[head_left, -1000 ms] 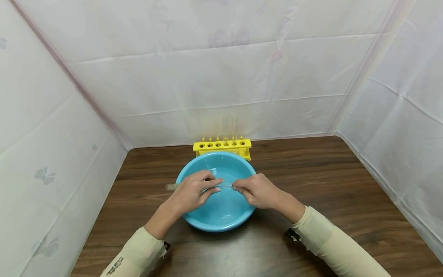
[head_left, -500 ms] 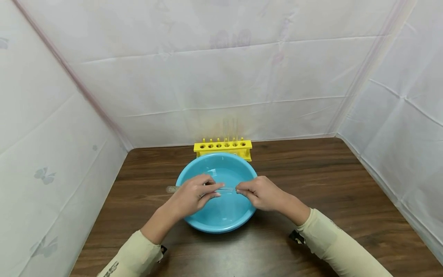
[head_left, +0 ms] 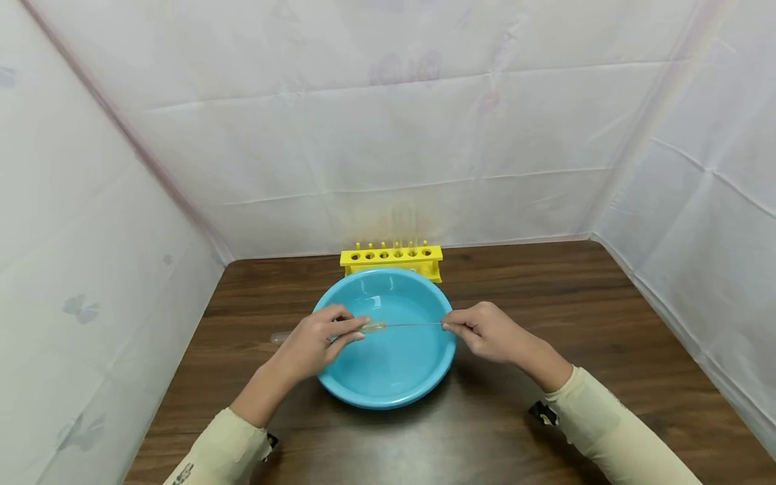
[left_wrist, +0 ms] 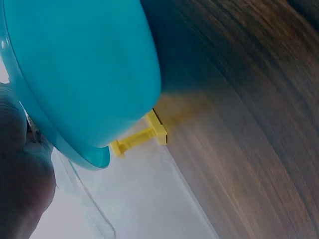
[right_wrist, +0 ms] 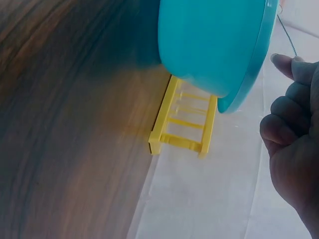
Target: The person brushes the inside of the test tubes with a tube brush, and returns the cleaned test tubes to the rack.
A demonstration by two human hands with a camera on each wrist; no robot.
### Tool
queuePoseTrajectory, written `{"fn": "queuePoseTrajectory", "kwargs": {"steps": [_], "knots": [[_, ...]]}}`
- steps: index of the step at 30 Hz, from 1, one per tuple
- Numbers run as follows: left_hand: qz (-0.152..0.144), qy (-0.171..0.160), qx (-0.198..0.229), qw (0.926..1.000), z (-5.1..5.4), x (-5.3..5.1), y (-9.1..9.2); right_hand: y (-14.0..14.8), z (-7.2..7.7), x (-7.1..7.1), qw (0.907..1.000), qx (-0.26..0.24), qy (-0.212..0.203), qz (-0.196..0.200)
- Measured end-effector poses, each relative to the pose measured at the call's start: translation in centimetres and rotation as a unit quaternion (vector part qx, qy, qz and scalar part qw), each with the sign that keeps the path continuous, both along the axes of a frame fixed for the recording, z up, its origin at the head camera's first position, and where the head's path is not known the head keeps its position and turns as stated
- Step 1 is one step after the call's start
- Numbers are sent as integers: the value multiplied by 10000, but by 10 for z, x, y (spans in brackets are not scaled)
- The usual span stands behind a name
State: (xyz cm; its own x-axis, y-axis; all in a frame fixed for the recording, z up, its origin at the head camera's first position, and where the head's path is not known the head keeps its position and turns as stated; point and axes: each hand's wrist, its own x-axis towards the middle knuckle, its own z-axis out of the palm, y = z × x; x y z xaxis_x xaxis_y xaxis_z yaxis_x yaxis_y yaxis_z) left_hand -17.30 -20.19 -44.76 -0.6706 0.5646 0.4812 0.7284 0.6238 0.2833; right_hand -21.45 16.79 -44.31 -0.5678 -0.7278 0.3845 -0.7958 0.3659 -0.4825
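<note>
My left hand [head_left: 315, 340] pinches a clear glass test tube, held sideways above a light-blue basin [head_left: 382, 399]. The tube's rounded end [head_left: 279, 337] sticks out to the left, and shows again as a clear tube [left_wrist: 92, 204] in the left wrist view. At the tube's right end, past my left fingers, yellowish bristles [head_left: 374, 327] of a test tube brush show; whether they are inside the mouth I cannot tell. My right hand [head_left: 494, 333] pinches the far end of the brush's thin wire [right_wrist: 287, 36], beside the basin's right rim.
Behind the basin stands a yellow test tube rack [head_left: 391, 254] with two clear tubes [head_left: 405, 232] upright in it. The basin sits on a dark wooden table [head_left: 564, 303]. White sheeting [head_left: 388, 135] walls the back and both sides.
My right hand has moved right, drawing the brush wire out so more of it shows, and the bristles have come into view. My left hand has shifted slightly left with the tube.
</note>
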Motion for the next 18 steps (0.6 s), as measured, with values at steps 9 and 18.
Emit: {"fn": "queuePoseTrajectory", "kwargs": {"steps": [9,18], "knots": [[14,-78,-94,9999,0,1,-5,5,-2,-1,9995,53,-319,42],[30,-102,-133,9999,2,7,-9,10,-1,0,9973,-126,-714,84]]}}
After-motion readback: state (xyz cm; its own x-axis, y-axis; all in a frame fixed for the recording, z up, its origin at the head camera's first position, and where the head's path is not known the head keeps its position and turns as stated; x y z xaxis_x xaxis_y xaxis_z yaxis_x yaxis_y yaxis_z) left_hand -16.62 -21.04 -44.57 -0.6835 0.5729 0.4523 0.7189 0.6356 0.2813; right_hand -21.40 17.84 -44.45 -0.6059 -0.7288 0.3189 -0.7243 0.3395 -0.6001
